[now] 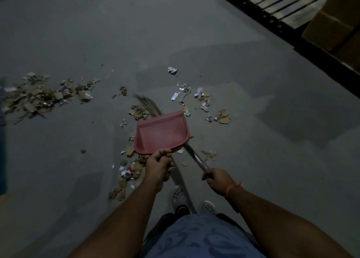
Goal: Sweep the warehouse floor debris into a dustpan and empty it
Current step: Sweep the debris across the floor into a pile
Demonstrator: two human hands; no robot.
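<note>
Pink dustpan (162, 132) held above scattered cardboard debris (36, 97), apparently empty, broom (149, 105) beneath.

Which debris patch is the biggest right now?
The heap at far left, mostly cardboard scraps; patches around the pink dustpan are thinner and scattered.

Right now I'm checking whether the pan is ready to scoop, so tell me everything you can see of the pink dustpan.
The pink dustpan looks like smooth plastic, a flat tray with raised side and back walls and a straight open lip pointing away from the person. It appears empty. The left hand grips it at the near edge, where the handle is hidden. It lies over the broom, whose bristles show beyond the lip, the metal shaft running to the right hand. Scattered debris surrounds it.
</note>
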